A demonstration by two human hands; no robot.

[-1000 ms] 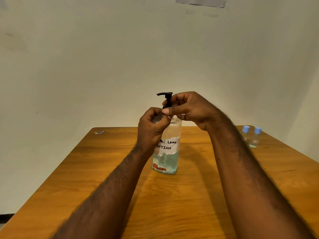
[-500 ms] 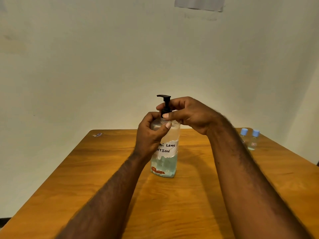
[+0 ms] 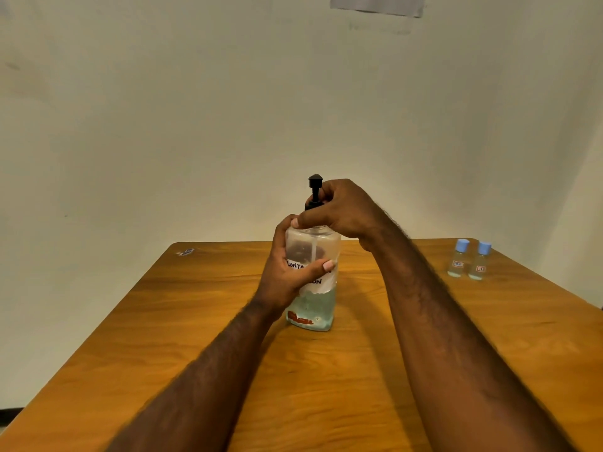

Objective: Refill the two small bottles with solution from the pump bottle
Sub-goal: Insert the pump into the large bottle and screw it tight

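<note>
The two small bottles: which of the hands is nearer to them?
Right. The right hand grips the pump collar on the side toward the small bottles, though well apart from them. The left hand holds the pump bottle on its far side.

Pump bottle (image 3: 312, 256): clear plastic body, pale blue-green liquid in the lower part, a white label with black handwritten lettering, a red mark near the base, and a black pump head (image 3: 315, 187). Two small bottles (image 3: 469, 263): clear, with light blue caps and small labels marked in red. Table (image 3: 342, 386): warm orange-brown wood with darker streaked grain. Wall (image 3: 228, 109): plain off-white, bearing a grey sheet (image 3: 378, 4) at the top edge.
</note>
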